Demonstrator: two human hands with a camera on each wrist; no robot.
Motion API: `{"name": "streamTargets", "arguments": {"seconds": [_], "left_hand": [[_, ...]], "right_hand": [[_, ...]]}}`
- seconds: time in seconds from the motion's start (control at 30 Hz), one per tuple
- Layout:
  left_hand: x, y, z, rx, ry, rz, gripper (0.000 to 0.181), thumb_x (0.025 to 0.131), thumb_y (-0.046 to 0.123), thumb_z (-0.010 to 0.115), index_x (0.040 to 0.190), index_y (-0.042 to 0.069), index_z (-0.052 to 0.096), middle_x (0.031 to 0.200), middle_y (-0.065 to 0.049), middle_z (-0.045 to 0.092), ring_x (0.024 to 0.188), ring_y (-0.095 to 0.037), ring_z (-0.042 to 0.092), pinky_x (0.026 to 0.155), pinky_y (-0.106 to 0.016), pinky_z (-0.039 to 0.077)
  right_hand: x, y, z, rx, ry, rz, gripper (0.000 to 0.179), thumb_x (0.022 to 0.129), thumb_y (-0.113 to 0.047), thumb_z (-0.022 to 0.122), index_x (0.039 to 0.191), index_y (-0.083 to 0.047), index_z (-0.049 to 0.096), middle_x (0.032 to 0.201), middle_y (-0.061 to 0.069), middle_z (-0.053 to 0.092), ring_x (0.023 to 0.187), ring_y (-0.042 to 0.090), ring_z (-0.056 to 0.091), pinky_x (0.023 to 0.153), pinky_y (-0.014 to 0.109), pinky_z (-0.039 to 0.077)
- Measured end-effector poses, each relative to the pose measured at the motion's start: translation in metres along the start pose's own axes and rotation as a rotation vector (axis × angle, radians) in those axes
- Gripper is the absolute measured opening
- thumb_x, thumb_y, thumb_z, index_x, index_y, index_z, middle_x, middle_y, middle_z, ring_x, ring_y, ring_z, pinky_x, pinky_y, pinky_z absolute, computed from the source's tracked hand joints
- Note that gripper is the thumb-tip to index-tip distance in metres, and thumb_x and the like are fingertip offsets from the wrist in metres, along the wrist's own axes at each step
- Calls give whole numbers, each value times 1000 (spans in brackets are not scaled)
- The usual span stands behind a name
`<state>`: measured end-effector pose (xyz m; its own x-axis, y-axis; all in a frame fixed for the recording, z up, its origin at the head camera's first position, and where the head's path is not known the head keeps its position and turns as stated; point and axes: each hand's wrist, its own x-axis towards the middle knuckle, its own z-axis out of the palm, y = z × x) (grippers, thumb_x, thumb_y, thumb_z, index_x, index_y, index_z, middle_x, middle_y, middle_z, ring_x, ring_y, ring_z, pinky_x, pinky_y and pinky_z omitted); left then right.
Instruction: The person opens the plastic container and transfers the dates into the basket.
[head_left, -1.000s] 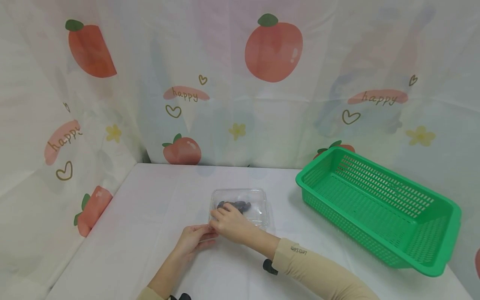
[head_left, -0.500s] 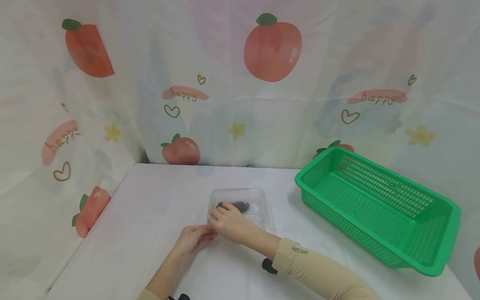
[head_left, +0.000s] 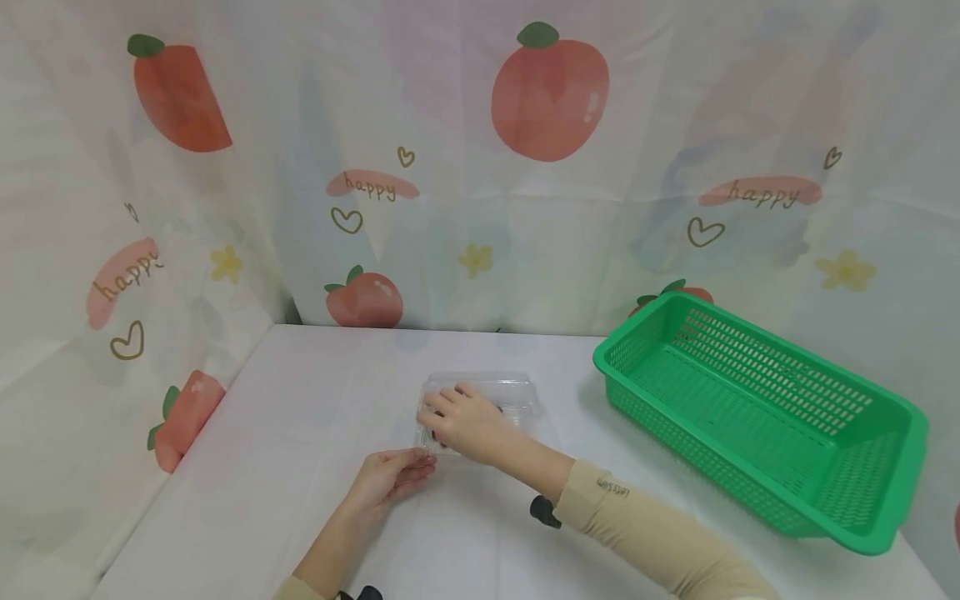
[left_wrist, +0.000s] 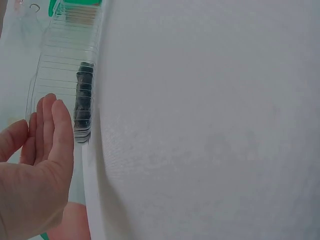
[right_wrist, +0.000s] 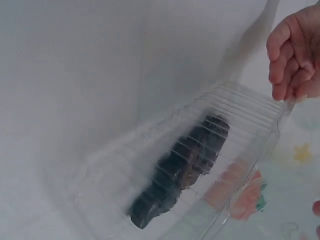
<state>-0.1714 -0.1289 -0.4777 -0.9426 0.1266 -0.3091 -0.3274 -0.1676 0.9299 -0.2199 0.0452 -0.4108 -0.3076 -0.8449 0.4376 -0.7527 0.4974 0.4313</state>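
A clear plastic clamshell box (head_left: 517,388) stands at mid-table, its lid tilted up from the front. A row of dark, glossy oblong lumps (right_wrist: 182,167) lies inside, seen through the ribbed wall; in the head view my right hand mostly covers it. My left hand (head_left: 392,479) pinches the box's near left corner between thumb and fingertips, the fingers (left_wrist: 61,122) fairly straight. Bent over the box's left side, my right hand (head_left: 472,425) grips the lid edge with curled fingers. Only a bit of that hand shows at the right wrist view's border.
An open green plastic basket (head_left: 750,417) with perforated walls sits at the right of the white table (head_left: 300,400). Behind and at the left hangs a pale curtain (head_left: 435,100) printed with fruit. A black wrist-camera mount (head_left: 544,511) shows under my right forearm.
My right hand has moved up and slightly back from the box's front left corner, and the lid has lifted with it. My left hand stays at the corner.
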Motion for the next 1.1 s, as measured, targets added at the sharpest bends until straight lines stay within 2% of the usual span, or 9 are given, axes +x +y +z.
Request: {"name": "streamTargets", "arguments": {"seconds": [0.2,0.37,0.57,0.83,1.1], "left_hand": [[0,0,0,-3,1,-13,32,89,13,57,108,-13,57,94,-15,68,88,-21,67,81,-34,52],[-1,0,-1,-29,-10,-28,32,89,13,58,108,-12,58,94,-14,68,89,-22,66,81,-33,53],[-1,0,-1,-57,-19,-49,33,89,14,58,109,-12,57,92,-13,69,87,-21,67,81,-34,53],[0,0,-1,-38,-10,-62,41,89,15,58,115,-15,52,92,-12,69,86,-20,67,79,-34,53],[-2,1,0,-35,-11,-62,41,89,17,58,115,-14,52,94,-13,68,87,-20,67,80,-34,53]], "right_hand": [[-1,12,-2,8,14,9,24,84,-15,64,106,-21,59,99,-2,55,90,15,56,78,28,48],[-5,24,-3,-3,44,20,35,82,-12,67,114,-22,56,99,-1,53,86,15,54,72,27,46],[-7,44,-3,-72,86,69,45,80,-6,67,119,-25,55,97,-1,53,77,16,50,66,26,42],[-10,73,7,-74,126,153,55,77,4,64,124,-23,54,101,5,54,84,21,53,70,32,44],[-8,92,19,-74,76,238,53,82,0,61,129,-23,51,109,7,55,93,23,55,77,36,47]]}}
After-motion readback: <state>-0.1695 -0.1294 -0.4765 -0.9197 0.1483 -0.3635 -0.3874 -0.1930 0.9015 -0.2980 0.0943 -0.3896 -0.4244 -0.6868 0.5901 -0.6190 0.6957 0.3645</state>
